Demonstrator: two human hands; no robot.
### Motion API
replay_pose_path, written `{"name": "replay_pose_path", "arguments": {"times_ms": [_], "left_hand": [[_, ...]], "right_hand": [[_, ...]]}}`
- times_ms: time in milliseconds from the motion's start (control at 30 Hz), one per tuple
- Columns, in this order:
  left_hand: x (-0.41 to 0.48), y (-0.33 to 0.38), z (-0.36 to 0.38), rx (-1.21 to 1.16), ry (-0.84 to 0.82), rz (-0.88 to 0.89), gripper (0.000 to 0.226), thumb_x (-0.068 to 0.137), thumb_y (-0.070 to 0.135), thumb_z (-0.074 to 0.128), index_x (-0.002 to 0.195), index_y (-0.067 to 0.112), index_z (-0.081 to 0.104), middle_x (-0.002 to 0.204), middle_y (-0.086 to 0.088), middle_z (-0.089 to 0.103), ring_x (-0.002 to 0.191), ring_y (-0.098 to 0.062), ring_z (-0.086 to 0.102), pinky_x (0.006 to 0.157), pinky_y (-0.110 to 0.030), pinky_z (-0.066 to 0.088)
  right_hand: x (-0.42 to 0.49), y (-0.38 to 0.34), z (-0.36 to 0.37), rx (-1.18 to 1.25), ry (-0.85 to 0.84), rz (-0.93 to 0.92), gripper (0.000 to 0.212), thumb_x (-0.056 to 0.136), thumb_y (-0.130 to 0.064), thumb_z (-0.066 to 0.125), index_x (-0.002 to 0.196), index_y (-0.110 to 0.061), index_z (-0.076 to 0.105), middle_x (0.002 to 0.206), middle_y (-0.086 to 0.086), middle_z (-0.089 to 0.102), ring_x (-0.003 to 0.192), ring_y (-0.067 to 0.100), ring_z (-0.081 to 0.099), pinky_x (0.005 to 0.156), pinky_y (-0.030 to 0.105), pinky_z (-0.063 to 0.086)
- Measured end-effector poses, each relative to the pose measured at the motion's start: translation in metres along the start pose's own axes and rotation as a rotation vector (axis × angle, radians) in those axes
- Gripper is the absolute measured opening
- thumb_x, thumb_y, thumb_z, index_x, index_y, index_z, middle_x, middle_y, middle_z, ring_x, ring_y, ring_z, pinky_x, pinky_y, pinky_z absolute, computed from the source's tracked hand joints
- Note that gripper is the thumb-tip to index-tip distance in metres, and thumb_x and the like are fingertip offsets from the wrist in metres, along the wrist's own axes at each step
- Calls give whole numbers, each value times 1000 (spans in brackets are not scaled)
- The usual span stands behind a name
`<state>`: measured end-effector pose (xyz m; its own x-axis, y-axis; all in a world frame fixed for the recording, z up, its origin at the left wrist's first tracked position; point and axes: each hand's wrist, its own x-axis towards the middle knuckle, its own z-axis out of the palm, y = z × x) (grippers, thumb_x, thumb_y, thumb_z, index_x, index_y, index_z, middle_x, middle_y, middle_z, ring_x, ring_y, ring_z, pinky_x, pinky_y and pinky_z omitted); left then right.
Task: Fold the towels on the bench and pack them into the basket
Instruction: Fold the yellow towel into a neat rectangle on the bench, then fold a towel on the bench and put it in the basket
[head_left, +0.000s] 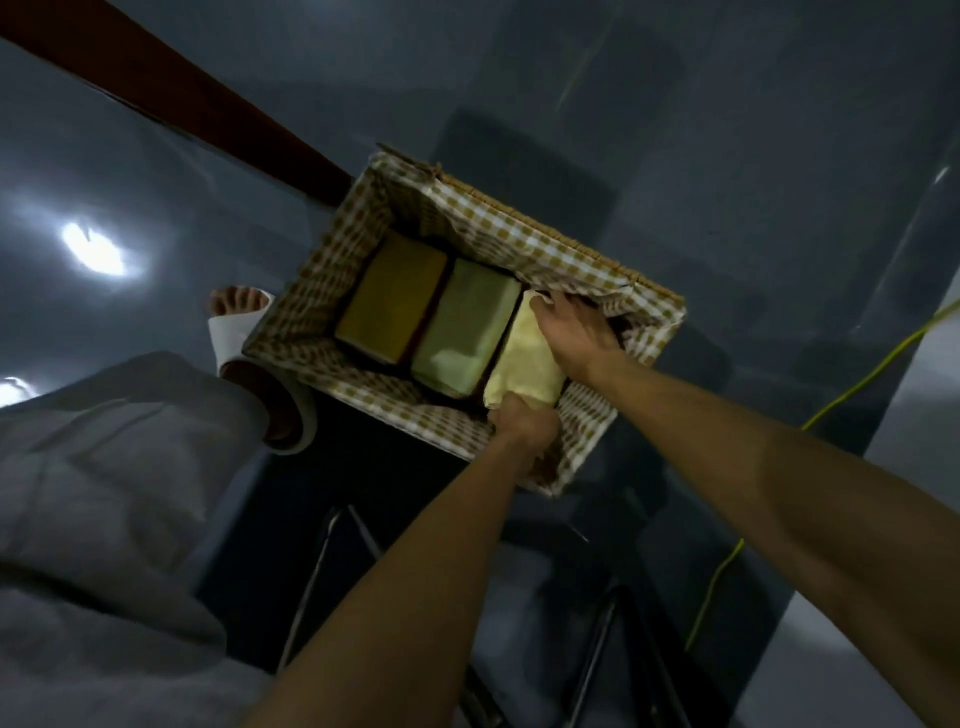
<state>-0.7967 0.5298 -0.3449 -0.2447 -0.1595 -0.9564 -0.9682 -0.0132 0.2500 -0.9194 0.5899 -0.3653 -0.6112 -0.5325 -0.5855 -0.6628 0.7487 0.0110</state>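
Observation:
A woven basket (545, 249) with a brown-and-white checked lining sits on the floor below me. Inside it lie a folded mustard towel (392, 296) on the left and a folded pale green towel (467, 327) in the middle. A folded pale yellow towel (524, 364) fills the right end. My left hand (522, 421) grips the near edge of the yellow towel with curled fingers. My right hand (574, 332) lies over its far right side, fingers spread along the basket wall.
My foot in a white sandal (244, 322) stands left of the basket, with my grey trouser leg (104, 467) below it. A dark wooden bench edge (182, 98) crosses the upper left. A yellow-green cable (852, 384) runs across the glossy floor on the right.

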Motion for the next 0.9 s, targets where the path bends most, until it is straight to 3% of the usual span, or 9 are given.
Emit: {"name": "replay_pose_path", "arguments": {"times_ms": [100, 167, 233, 300, 400, 533, 600, 700, 900], "left_hand": [[1, -1, 3, 99, 17, -14, 67, 95, 31, 65, 150, 12, 32, 155, -22, 27, 136, -39, 41, 110, -40, 41], [-1, -4, 6, 343, 177, 31, 68, 91, 38, 68, 146, 15, 36, 154, -21, 21, 135, -39, 36, 112, -41, 35], [-5, -6, 8, 658, 283, 207, 67, 87, 46, 67, 143, 18, 41, 154, -15, 22, 137, -37, 32, 112, -47, 31], [-2, -11, 12, 839, 196, 365, 72, 90, 47, 61, 151, 20, 33, 160, -11, 20, 143, -36, 27, 112, -51, 29], [14, -13, 7, 889, -66, 326, 83, 97, 45, 50, 164, 27, 3, 171, -9, -9, 156, -39, -2, 123, -59, 11], [26, -11, -2, 901, -202, 294, 78, 102, 47, 40, 164, 32, -7, 170, -7, -22, 156, -38, -15, 124, -62, 1], [25, -8, -7, 872, -218, 290, 77, 103, 46, 40, 164, 31, -4, 170, -7, -21, 156, -37, -14, 124, -62, 2], [19, -5, -15, 716, -176, 309, 79, 99, 38, 49, 164, 29, 7, 172, -8, -7, 158, -35, -3, 124, -60, 13], [-2, -3, -52, 544, 183, 409, 62, 95, 31, 55, 153, 17, 37, 156, -13, 37, 139, -37, 43, 111, -49, 40]], "right_hand": [[2, -3, 2, 2, -19, 29, 45, 88, 6, 55, 132, -3, 49, 144, 24, 42, 128, 42, 48, 100, 47, 43], [-2, -9, 6, -40, 31, 63, 36, 87, 3, 57, 123, -4, 59, 143, 24, 44, 132, 42, 45, 107, 49, 38], [-6, -14, 8, -101, 99, 100, 27, 87, -5, 62, 114, -8, 68, 138, 21, 51, 130, 39, 47, 109, 50, 36], [-7, -16, 11, -114, 89, 111, 24, 88, -9, 64, 112, -10, 69, 131, 18, 57, 125, 35, 52, 107, 48, 38], [2, -9, 16, 58, -65, 97, 52, 89, -2, 60, 139, -9, 48, 135, 22, 53, 123, 38, 52, 100, 45, 46], [10, 0, 22, 319, -289, 221, 89, 91, -1, 56, 161, -26, 6, 164, 19, 14, 147, 42, 24, 113, 51, 36], [12, 0, 23, 353, -315, 245, 95, 91, -2, 58, 161, -30, 1, 167, 14, 5, 151, 41, 18, 117, 51, 33], [11, 0, 22, 322, -289, 242, 94, 92, -9, 63, 161, -30, 3, 166, 15, 10, 148, 41, 24, 115, 51, 36], [-3, -1, 7, 205, -165, 148, 70, 90, -30, 71, 147, -18, 33, 148, 19, 39, 129, 40, 46, 97, 46, 47]]}}
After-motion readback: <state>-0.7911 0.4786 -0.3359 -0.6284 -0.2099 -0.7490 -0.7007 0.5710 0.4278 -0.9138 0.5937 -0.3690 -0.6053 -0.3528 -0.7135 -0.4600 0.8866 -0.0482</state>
